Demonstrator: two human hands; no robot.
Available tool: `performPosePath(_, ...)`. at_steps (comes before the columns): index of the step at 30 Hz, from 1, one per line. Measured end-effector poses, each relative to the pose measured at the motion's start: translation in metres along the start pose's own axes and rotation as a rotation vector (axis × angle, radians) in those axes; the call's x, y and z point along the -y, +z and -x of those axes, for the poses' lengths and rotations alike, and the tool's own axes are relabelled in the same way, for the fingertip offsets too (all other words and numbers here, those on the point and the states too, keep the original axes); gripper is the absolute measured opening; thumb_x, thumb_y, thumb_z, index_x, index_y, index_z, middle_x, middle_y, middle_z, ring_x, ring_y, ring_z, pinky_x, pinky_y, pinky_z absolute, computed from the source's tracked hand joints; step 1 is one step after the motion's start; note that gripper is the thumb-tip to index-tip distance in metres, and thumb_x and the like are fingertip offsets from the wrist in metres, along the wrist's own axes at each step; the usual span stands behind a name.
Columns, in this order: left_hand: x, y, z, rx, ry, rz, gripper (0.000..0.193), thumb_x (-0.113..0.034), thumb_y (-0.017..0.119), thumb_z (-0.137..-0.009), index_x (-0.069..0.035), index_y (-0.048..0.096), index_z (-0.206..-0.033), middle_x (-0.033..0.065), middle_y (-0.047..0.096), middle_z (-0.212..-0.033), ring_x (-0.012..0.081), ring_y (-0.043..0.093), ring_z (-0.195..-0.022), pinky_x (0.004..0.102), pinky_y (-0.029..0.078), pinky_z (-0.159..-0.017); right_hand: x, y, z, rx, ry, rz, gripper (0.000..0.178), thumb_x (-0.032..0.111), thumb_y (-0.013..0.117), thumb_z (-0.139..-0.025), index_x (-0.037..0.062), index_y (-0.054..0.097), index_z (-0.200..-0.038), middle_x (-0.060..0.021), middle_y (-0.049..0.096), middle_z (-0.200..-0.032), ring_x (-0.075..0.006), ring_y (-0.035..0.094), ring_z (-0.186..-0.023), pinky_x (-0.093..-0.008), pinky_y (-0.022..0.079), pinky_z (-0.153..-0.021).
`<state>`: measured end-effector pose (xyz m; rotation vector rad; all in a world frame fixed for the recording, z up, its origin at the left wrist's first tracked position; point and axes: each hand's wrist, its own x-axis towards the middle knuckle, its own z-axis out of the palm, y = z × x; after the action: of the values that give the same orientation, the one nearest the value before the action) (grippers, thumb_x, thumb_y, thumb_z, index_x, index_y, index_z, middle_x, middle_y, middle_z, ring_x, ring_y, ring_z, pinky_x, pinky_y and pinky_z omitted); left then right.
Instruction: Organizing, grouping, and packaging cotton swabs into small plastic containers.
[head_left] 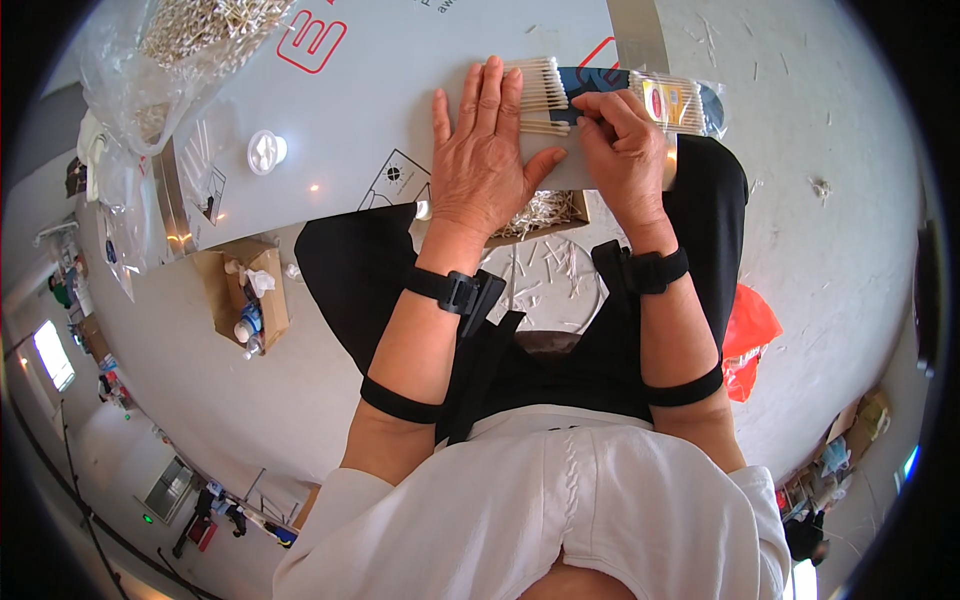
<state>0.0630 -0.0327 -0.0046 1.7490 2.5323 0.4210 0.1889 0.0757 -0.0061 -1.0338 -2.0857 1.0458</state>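
Head view: left hand (478, 172) lies palm down, fingers extended and unclenched; right hand (625, 150) curls inward, though whether it pinches anything I cannot tell. Cotton swabs (541, 86) lie in a row between both hands' fingers.

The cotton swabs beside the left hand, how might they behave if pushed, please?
The cotton swabs would probably roll, having thin, round-looking sticks. They look light, being slender with small tips. Lying side by side, they would likely scatter.
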Motion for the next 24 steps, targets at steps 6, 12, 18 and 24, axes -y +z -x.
performPosePath(6,0.001,0.0,0.001,-0.003,-0.003,0.004,0.092,-0.061,0.06,-0.082,-0.005,0.031,-0.148,0.0116,0.026,-0.157,0.0263,0.023,-0.145,0.0537,0.014,-0.117,0.002,0.0,-0.002,0.006,-0.01,0.011,0.015,0.005,0.064,-0.079,0.0091,0.07,-0.092,-0.0054,0.063,-0.082,-0.0252,0.065,-0.069,-0.034,0.051,-0.062)
performPosePath(12,0.0,0.001,-0.001,-0.012,0.001,0.008,0.092,-0.061,0.061,-0.081,-0.004,0.032,-0.147,0.0118,0.026,-0.157,0.0264,0.023,-0.145,0.0537,0.014,-0.117,0.0,-0.004,0.002,0.04,-0.01,-0.002,0.014,0.006,0.067,-0.078,0.0098,0.07,-0.091,-0.0049,0.063,-0.082,-0.0247,0.065,-0.07,-0.0334,0.051,-0.062)
performPosePath(18,-0.001,-0.004,0.0,-0.048,-0.002,0.067,0.087,-0.053,0.066,-0.082,-0.004,0.034,-0.146,0.0147,0.028,-0.154,0.0301,0.026,-0.144,0.0525,0.018,-0.116,0.005,-0.004,0.003,0.063,-0.061,0.055,0.009,0.008,0.071,-0.077,0.0092,0.068,-0.085,-0.0046,0.061,-0.081,-0.0252,0.065,-0.07,-0.0347,0.052,-0.061)
performPosePath(24,0.026,0.003,0.011,-0.242,0.033,0.45,0.077,-0.031,0.069,-0.082,-0.003,0.035,-0.145,0.0166,0.03,-0.153,0.0354,0.028,-0.142,0.0526,0.022,-0.113,0.009,-0.009,-0.001,0.125,-0.174,0.179,0.009,0.01,0.071,-0.077,0.011,0.066,-0.084,-0.005,0.059,-0.081,-0.027,0.065,-0.073,-0.0367,0.052,-0.062)
